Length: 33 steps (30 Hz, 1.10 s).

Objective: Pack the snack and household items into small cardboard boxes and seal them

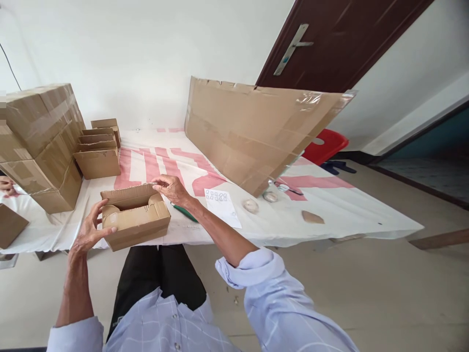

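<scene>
A small brown cardboard box (139, 232) sits at the table's near edge with its top open and its inner flaps folded in. My left hand (90, 227) grips its left end, thumb on the near side and fingers on the far side. At the far right corner, my right hand (172, 189) pinches the upper edge of the box's raised back panel. Partly under my right forearm lies a green object (185, 212), whose kind I cannot make out. Just right of it is a white paper sheet (222, 208) with rows of drawn marks.
Taped cartons (44, 142) are stacked at the left, beside several small open boxes (98, 159). A large cardboard sheet (252, 127) leans across the back. Tape rolls (250, 206) and a cardboard scrap (312, 217) lie right. A person's hand (7, 187) shows at far left.
</scene>
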{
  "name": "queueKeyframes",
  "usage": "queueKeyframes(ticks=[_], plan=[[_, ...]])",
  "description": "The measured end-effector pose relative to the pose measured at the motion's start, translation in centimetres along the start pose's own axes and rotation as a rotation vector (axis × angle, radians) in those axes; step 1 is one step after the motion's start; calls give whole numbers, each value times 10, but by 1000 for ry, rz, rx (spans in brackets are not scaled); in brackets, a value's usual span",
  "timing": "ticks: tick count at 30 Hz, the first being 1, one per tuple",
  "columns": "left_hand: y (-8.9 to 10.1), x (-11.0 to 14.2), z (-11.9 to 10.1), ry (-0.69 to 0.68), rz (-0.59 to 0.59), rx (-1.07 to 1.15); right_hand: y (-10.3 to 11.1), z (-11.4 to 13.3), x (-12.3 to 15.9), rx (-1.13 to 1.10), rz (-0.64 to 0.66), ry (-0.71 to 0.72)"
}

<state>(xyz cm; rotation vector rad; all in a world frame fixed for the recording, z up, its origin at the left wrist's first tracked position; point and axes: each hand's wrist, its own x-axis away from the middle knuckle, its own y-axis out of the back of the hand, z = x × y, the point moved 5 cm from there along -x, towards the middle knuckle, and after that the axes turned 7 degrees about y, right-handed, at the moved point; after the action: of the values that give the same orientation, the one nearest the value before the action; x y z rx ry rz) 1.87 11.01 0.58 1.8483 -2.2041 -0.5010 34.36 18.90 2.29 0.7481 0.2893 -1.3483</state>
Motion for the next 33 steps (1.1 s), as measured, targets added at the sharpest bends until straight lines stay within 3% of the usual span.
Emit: queueKeyframes(ticks=[6, 12, 17, 20, 25, 29, 33], plan=[[-5, 1, -7, -31, -104, -95, 4, 8, -6, 89, 22, 57], [-5, -1, -8, -31, -96, -81, 6, 14, -12, 102, 28, 143], [-5, -5, -8, -28, -82, -89, 4, 15, -17, 69, 22, 113], [-6, -5, -8, -50, -88, -93, 4, 13, -21, 9, 17, 14], [-7, -1, -10, -66, -111, -111, 6, 6, -30, -115, 15, -270], [-7, 1, -19, -30, -123, -123, 7, 5, -34, -203, -72, -492], [-4, -5, -23, 21, -136, -153, 9, 9, -35, -276, -147, -596]])
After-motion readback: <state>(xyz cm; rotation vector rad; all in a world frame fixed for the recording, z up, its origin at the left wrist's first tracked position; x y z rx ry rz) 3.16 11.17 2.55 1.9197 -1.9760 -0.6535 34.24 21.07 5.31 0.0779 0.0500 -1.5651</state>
